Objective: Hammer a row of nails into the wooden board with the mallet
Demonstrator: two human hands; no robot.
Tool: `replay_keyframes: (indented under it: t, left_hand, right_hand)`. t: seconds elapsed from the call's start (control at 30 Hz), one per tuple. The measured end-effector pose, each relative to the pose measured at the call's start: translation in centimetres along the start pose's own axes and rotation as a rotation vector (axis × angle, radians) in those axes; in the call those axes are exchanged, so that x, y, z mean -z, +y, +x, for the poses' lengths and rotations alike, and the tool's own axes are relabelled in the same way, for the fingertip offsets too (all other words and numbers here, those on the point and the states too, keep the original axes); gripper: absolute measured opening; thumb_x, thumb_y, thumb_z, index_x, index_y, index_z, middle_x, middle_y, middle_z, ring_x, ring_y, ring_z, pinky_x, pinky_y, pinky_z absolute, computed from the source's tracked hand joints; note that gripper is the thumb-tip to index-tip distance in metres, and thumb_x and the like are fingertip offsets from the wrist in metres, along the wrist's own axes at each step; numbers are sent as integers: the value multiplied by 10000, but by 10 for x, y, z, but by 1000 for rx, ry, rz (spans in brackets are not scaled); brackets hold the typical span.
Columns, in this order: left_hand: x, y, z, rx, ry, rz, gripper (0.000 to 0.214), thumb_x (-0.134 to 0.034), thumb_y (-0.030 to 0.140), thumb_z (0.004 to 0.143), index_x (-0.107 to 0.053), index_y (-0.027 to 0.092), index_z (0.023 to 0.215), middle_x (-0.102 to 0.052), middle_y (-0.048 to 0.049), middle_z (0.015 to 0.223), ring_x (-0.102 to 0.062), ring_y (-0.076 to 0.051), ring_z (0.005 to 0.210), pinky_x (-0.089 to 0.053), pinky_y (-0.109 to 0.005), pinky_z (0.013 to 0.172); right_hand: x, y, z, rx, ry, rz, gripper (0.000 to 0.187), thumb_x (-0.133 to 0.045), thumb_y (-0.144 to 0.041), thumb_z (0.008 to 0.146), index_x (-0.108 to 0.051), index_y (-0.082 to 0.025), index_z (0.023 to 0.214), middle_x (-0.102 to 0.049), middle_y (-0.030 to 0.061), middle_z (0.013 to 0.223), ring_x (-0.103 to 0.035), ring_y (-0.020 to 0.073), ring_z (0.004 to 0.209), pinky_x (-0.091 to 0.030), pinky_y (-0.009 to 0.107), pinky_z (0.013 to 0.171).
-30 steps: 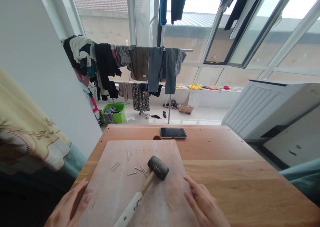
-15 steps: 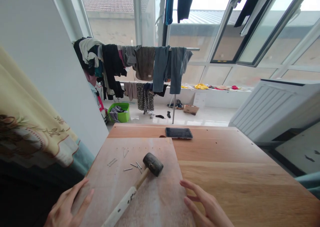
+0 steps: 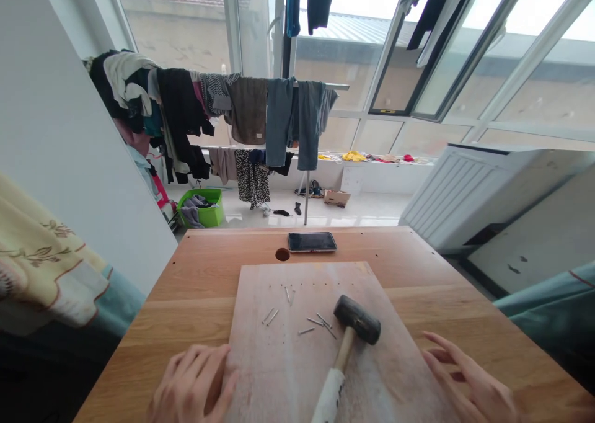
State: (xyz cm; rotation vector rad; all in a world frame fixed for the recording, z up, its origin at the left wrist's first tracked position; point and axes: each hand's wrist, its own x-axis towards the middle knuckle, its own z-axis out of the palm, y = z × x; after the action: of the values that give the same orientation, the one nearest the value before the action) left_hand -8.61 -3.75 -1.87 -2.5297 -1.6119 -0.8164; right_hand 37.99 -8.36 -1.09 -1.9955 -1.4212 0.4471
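Observation:
A pale wooden board (image 3: 288, 373) lies flat on the wooden table. My left hand (image 3: 190, 382) grips its left edge, with the fingers bent together and the thumb at the board's rim. On the opposite side, my right hand (image 3: 465, 379) holds the right edge, fingertips against it. A mallet with a black head (image 3: 357, 319) rests on the board, its white-wrapped handle (image 3: 329, 395) pointing toward me. Several loose nails (image 3: 320, 322) lie left of the mallet head, and more nails (image 3: 270, 317) lie farther left. A row of small holes runs along the board's far side.
A phone (image 3: 312, 242) lies near the far edge of the table (image 3: 186, 311), beside a round hole (image 3: 282, 254). Beyond stand a loaded clothes rack (image 3: 307, 193) and a green basket (image 3: 214, 213). A white appliance (image 3: 432, 193) is at right; a curtain (image 3: 51, 243) hangs at left.
The board has shifted right across the table from its left side, carrying the mallet and nails. Both hands moved with it, and the table's left part now shows. The camera view has also turned somewhat.

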Motion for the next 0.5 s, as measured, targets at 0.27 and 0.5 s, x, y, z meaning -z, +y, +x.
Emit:
replay_keyframes:
  t: [0.27, 0.5]
  left_hand:
    - [-11, 38, 98, -48, -319, -67, 254, -460, 99, 915, -630, 227, 1053, -681, -44, 972, -675, -216, 902, -520, -322, 792]
    - [-19, 52, 111, 15, -479, -21, 233, -468, 17, 849, -586, 210, 900, -641, -24, 894, -668, -198, 819, -485, -277, 711]
  right_hand:
    - [-61, -69, -19, 218, -35, 101, 391, -494, -574, 965, -607, -262, 1173, -508, -90, 499, -559, 149, 418, -493, 211, 486]
    - [-93, -84, -23, 399, -176, -16, 478, -380, -564, 1016, -613, -247, 1286, -646, -41, 543, -647, 188, 452, -458, 241, 478]
